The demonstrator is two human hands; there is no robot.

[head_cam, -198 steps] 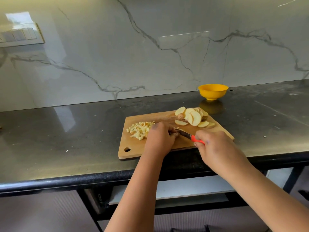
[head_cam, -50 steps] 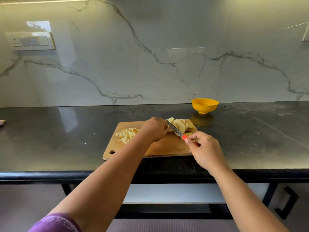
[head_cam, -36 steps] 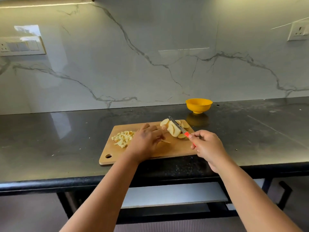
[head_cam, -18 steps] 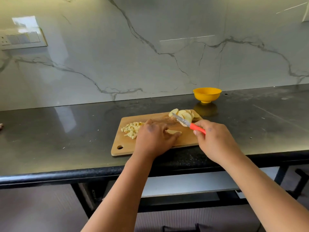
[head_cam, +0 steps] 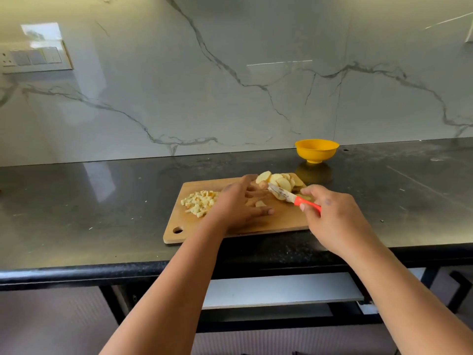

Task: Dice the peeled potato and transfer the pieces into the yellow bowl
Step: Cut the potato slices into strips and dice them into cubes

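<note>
Left hand sits over the middle of the cutting board, fingers spread and fairly straight, reaching toward the sliced potato; thumb points right along the board surface. One small slice lies between its fingers and thumb; can't tell whether the fingertips touch it or the board.

Right hand is at the board's right edge, fingers curled round the orange handle of a knife. Blade points up-left, tilted, tip over the near side of the potato slices. Contact between blade and slices: can't tell.

Slices are fanned in a loose stack at the upper right corner of the board. Diced potato is heaped on the left part of the board, just left of the left hand.

Yellow bowl stands on the dark counter upper right of the board, near the marble wall, apart from the board. Inside of the bowl isn't visible.

Switch plate is on the wall, upper left of frame. Board has a hanging hole in its lower left corner.
</note>
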